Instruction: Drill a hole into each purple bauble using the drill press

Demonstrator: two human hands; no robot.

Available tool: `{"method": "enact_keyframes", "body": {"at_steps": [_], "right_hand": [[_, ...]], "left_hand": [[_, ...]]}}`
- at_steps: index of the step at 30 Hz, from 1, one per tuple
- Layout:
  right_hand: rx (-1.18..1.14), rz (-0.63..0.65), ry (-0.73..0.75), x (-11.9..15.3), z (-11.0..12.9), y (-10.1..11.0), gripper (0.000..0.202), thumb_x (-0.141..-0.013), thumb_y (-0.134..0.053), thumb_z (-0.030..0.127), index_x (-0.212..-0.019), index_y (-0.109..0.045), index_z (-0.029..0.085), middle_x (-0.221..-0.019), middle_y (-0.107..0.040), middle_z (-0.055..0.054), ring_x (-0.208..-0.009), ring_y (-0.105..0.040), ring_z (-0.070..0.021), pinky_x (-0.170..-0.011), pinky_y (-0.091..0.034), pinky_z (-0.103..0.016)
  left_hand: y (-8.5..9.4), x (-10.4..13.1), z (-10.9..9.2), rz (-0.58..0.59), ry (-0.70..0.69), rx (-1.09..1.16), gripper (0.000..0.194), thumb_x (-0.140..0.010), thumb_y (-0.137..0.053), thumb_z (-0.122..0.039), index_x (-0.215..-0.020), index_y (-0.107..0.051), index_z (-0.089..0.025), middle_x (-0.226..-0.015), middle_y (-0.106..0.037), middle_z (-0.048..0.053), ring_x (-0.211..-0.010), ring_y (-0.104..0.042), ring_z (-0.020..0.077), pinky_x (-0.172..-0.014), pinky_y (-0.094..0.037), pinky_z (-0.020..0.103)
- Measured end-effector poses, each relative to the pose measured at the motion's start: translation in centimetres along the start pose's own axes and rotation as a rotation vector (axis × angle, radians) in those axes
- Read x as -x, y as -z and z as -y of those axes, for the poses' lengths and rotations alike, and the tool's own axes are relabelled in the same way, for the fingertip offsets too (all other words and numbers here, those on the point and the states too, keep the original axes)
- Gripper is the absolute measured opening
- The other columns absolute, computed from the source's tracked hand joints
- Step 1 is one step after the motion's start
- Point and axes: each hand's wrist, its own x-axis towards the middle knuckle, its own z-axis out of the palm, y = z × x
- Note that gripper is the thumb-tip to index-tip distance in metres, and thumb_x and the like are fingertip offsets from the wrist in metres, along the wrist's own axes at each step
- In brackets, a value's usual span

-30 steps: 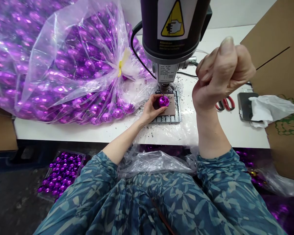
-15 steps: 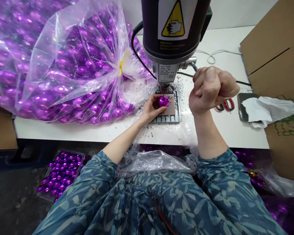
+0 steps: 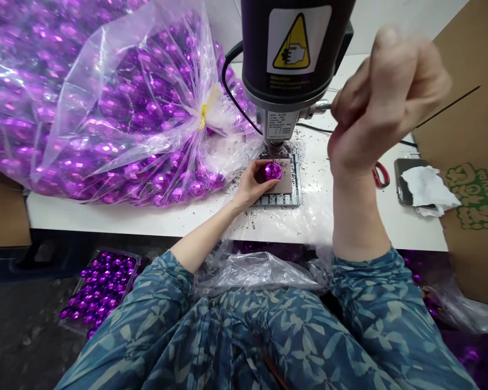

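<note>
My left hand (image 3: 254, 184) is closed on a shiny purple faceted ball (image 3: 273, 171), thumb and fingers on its sides. The ball rests on a brown square board (image 3: 283, 184) over the slotted metal base (image 3: 296, 199) of a small drill press (image 3: 295, 54). Its chuck (image 3: 275, 147) is right above the ball; I cannot tell whether the bit touches it. Raised at the right, my right hand (image 3: 390, 103) is wrapped in a fist round the press's feed lever (image 3: 321, 106). Only the lever's inner end shows; the grip is hidden by my fingers.
A huge clear bag of purple balls (image 3: 146, 108) fills the left of the white table (image 3: 106, 216). At right are red-handled scissors (image 3: 381, 175), a phone-like dark slab (image 3: 404, 181) under white tissue (image 3: 429, 187), and a cardboard box (image 3: 472, 135). A tray of balls (image 3: 101, 290) sits lower left.
My right hand has swung up and to the right, closer to the camera, with the lever in it. My left hand and the ball have stayed in place on the board.
</note>
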Motion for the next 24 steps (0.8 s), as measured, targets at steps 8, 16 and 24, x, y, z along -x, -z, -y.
{"method": "enact_keyframes", "body": {"at_steps": [8, 16, 24], "right_hand": [[-0.160, -0.005, -0.049, -2.0, -1.0, -0.9, 0.059, -0.073, -0.071, 0.067, -0.063, -0.033, 0.023, -0.043, -0.025, 0.010, -0.034, -0.023, -0.0022, -0.039, -0.006, -0.028], [-0.082, 0.034, -0.203, -2.0, 1.1, -0.8, 0.050, -0.088, -0.073, 0.037, -0.060, -0.035, 0.023, -0.042, -0.032, 0.011, -0.037, -0.029, -0.0011, -0.045, -0.014, -0.025], [-0.130, 0.027, -0.181, -2.0, 0.2, -0.4, 0.055, -0.075, -0.080, 0.053, -0.058, -0.039, 0.021, -0.042, -0.036, 0.011, -0.037, -0.029, -0.0006, -0.043, -0.013, -0.026]], "left_hand": [[3.4, 8.8, -7.1, 0.464, -0.064, -0.212, 0.036, -0.096, -0.086, -0.049, -0.116, -0.073, -0.023, -0.108, -0.080, 0.008, -0.094, -0.079, 0.0224, -0.081, -0.067, 0.037], [7.0, 9.0, -6.5, 0.480, -0.225, -0.396, 0.033, -0.113, -0.061, -0.043, -0.135, -0.070, -0.021, -0.129, -0.082, 0.014, -0.121, -0.080, 0.0258, -0.107, -0.068, 0.046], [14.1, -1.8, -6.2, 0.466, 0.153, -1.229, 0.084, -0.093, -0.086, -0.041, -0.165, -0.050, -0.018, -0.172, -0.054, 0.023, -0.174, -0.019, 0.0525, -0.137, -0.008, 0.085]]}}
